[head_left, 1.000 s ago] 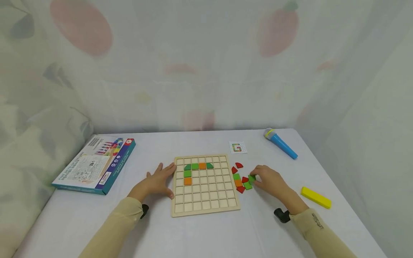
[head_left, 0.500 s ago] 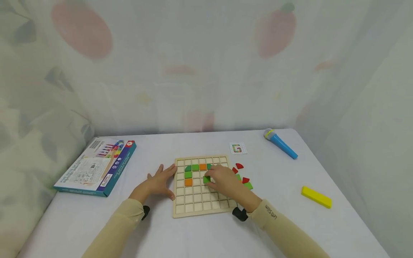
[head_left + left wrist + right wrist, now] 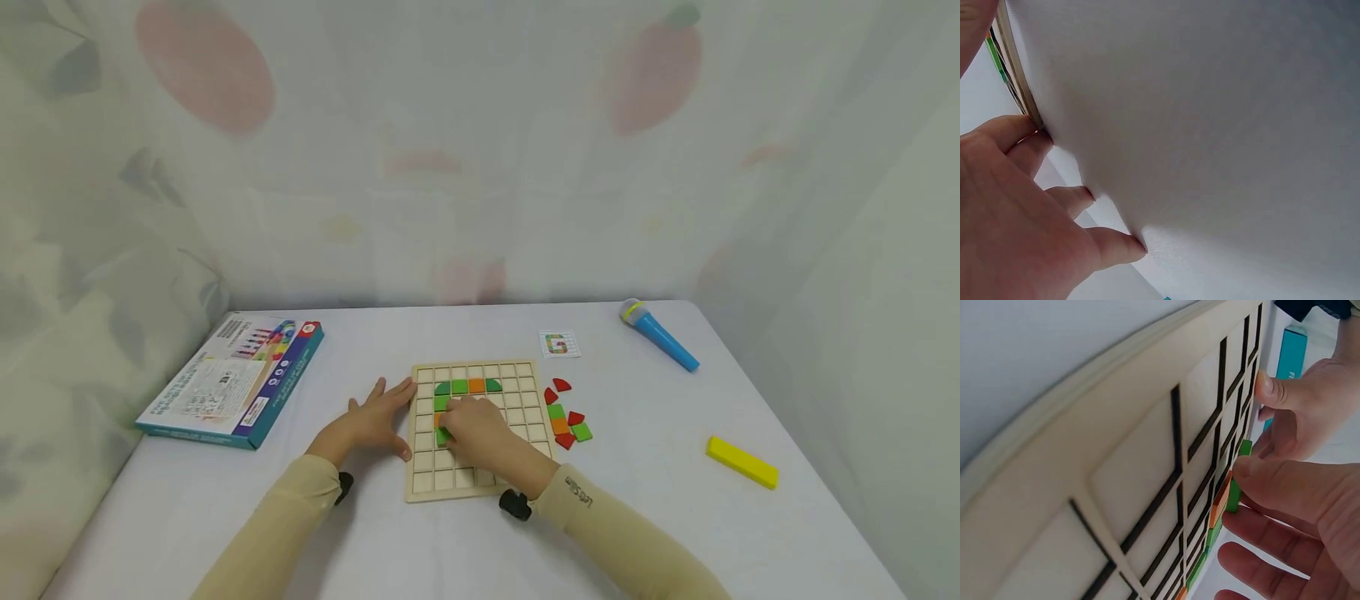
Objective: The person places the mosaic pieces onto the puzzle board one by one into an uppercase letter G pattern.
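Note:
A wooden grid board [image 3: 525, 414] lies on the table, with several green and orange tiles set in its cells near the upper left. My right hand [image 3: 483, 435] is over the board's left part. Between thumb and fingers it pinches a green square tile [image 3: 1234, 495], tilted against the grid beside an orange tile [image 3: 1220, 503] in the right wrist view. Fingers spread, my left hand [image 3: 367, 427] rests at the board's left edge. Its fingertips touch the table and the board's side in the left wrist view. The right hand hides some cells in the head view.
Right of the board lie loose red pieces [image 3: 562, 384], green squares [image 3: 582, 432] and an orange square [image 3: 560, 427]. A small pattern card [image 3: 559, 343] is behind them. A blue toy microphone [image 3: 663, 337], a yellow bar [image 3: 742, 462] and a flat box [image 3: 232, 379] lie farther out.
My right hand has carried a green square tile left from the loose pieces to the board's second column, below the orange tile. The left hand has stayed at the board's edge.

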Motion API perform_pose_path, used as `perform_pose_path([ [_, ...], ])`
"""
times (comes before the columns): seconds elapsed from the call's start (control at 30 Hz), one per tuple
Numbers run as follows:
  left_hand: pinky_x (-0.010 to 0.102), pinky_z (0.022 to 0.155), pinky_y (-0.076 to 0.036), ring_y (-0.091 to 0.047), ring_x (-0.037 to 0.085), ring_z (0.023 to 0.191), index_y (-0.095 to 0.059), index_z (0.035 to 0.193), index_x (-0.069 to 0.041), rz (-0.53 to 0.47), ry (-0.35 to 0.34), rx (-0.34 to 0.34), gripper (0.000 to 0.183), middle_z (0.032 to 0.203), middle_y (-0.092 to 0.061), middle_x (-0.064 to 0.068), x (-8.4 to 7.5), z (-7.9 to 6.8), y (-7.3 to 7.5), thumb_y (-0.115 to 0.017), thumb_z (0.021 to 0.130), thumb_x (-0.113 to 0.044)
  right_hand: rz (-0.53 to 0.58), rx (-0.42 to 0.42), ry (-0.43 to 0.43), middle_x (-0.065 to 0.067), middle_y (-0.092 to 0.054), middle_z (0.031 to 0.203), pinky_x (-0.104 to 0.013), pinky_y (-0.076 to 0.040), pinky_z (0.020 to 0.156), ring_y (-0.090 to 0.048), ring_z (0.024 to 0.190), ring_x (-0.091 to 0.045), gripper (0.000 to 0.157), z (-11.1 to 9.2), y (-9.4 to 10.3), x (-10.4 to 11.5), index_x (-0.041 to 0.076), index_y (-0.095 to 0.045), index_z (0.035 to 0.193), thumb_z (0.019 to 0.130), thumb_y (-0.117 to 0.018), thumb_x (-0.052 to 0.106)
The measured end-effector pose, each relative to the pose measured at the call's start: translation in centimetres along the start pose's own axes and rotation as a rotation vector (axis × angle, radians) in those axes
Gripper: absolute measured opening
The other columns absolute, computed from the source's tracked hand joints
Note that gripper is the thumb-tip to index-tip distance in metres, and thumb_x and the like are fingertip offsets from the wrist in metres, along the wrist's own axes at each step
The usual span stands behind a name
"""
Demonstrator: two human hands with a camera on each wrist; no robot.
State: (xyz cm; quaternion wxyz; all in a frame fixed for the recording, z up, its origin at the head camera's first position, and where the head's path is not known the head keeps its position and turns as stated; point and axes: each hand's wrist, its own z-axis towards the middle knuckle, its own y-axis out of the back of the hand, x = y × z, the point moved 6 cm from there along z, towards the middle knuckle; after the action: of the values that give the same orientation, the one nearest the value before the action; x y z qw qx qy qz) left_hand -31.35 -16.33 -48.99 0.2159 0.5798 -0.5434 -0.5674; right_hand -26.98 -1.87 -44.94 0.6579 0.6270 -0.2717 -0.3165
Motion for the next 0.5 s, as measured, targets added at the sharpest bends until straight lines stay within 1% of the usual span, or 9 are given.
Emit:
perform_pose_path([
  [0.27, 0.080, 0.088, -0.002, 0.002, 0.045, 0.137, -0.024, 0.147, -0.014, 0.004, -0.011, 0.002, 0.118, 0.154, -0.015, 0.005, -0.4, -0.3, 0.2, -0.086, 0.051, -0.040, 0.044, 0.041, -0.020, 0.008, -0.056, 0.081, -0.025, -0.043, 0.058, -0.048, 0.068, -0.009, 0.015, 0.1, -0.6, 0.0, 0.020, -0.071, 0.091, 0.079, -0.072, 0.029],
  [0.5, 0.080, 0.088, -0.002, 0.002, 0.045, 0.137, -0.023, 0.147, -0.014, 0.008, -0.001, -0.004, 0.119, 0.154, -0.014, 0.005, -0.1, -0.1, 0.1, -0.086, 0.051, -0.041, 0.038, 0.038, -0.017, 0.008, -0.058, 0.083, -0.023, -0.043, 0.055, -0.048, 0.068, -0.008, 0.018, 0.4, -1.1, 0.0, 0.020, -0.071, 0.093, 0.079, -0.073, 0.031],
])
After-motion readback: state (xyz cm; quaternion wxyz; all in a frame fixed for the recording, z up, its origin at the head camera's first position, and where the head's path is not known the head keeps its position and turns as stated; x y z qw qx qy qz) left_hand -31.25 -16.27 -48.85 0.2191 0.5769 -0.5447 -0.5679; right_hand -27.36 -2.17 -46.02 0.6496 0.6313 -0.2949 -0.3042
